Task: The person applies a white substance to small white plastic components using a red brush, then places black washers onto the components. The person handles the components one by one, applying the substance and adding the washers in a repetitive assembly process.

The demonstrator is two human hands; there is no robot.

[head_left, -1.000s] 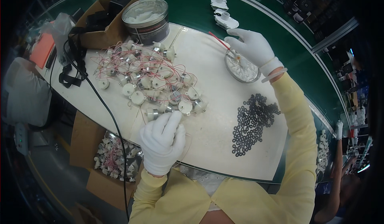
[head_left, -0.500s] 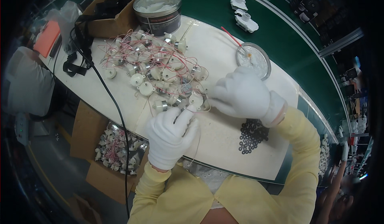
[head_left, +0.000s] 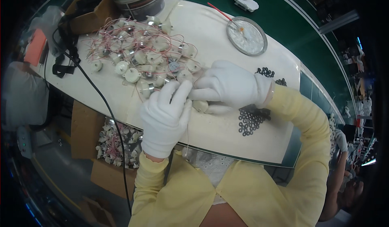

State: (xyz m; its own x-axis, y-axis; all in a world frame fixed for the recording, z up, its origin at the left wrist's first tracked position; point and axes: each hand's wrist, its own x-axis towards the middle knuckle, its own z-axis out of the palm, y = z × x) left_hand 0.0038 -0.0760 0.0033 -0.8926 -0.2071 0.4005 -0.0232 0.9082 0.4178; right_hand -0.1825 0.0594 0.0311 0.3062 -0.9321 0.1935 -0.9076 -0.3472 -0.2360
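"What's furthest left?"

"A pile of small motors [head_left: 139, 57] with red wires, on the tabletop [head_left: 121, 99]. Next, the left hand [head_left: 164, 115], fingers bent, its fingertips close against the right's (whether they pinch anything, I cannot tell)."

"And the piece being worked?"

"Probably the pale round motor [head_left: 199, 106] between the hands, partly covered by the right hand [head_left: 231, 85], whose grip is hidden too."

"Which step?"

"Two-handed handling, I'd judge; it calls for steady fingertips and slack wires."

"Further right?"

"Black rings [head_left: 253, 121], just beside that hand."
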